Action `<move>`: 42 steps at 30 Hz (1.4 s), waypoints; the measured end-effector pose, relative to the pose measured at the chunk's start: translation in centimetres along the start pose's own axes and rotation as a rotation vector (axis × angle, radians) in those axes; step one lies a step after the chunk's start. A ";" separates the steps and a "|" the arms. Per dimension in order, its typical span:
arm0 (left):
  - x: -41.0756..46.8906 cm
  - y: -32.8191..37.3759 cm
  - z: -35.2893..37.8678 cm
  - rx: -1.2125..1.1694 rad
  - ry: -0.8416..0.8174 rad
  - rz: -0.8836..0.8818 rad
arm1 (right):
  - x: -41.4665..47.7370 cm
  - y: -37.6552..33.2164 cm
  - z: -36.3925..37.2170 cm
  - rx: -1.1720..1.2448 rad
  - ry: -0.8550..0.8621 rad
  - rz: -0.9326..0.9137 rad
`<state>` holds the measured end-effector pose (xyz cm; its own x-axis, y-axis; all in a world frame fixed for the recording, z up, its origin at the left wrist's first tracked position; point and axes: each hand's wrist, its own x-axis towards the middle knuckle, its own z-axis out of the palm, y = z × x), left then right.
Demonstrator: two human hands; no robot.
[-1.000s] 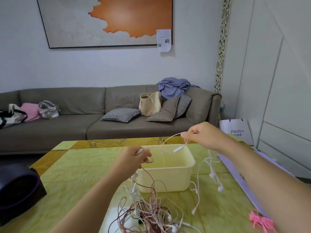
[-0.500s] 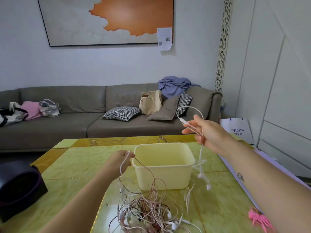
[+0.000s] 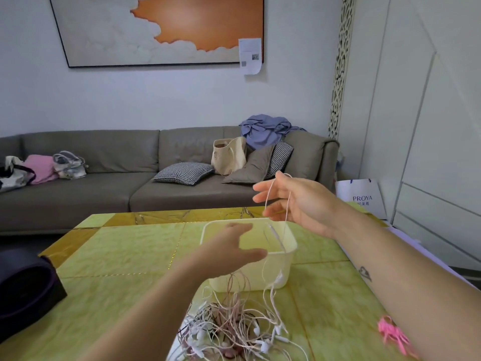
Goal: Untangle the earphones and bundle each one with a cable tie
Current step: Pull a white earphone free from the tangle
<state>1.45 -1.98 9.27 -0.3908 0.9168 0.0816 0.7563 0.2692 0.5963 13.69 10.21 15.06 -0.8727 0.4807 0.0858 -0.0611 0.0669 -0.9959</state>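
A tangle of white and pinkish earphones (image 3: 234, 332) lies on the yellow-green table (image 3: 125, 256) near its front edge. From the pile one pale earphone cable (image 3: 268, 196) rises and hangs in a loop over my right hand (image 3: 296, 201). That hand is raised above the far right of the cream plastic bin (image 3: 289, 259), fingers spread and fairly straight. My left hand (image 3: 234, 243) hovers over the bin's near left rim with fingers spread. It looks blurred and holds nothing. A bunch of pink cable ties (image 3: 390, 332) lies on the table under my right forearm.
A black box-like object (image 3: 23, 287) sits at the table's left edge. Behind the table stands a grey sofa (image 3: 104, 183) with cushions and bags. A white paper bag (image 3: 361, 196) leans by the right wall.
My left hand has let go of the cable it held and moved forward over the bin. My right hand has spread its fingers, and the cable now hangs looped over it.
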 end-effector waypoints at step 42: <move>3.0 -0.7 -3.1 -0.173 0.533 0.072 | 0.0 3.6 -3.1 -0.421 0.465 -0.168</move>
<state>-1.90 -0.40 11.59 -0.5866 0.6433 0.4920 0.7112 0.1185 0.6930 14.95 13.21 11.56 -0.5609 0.7560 0.3375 0.0991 0.4661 -0.8792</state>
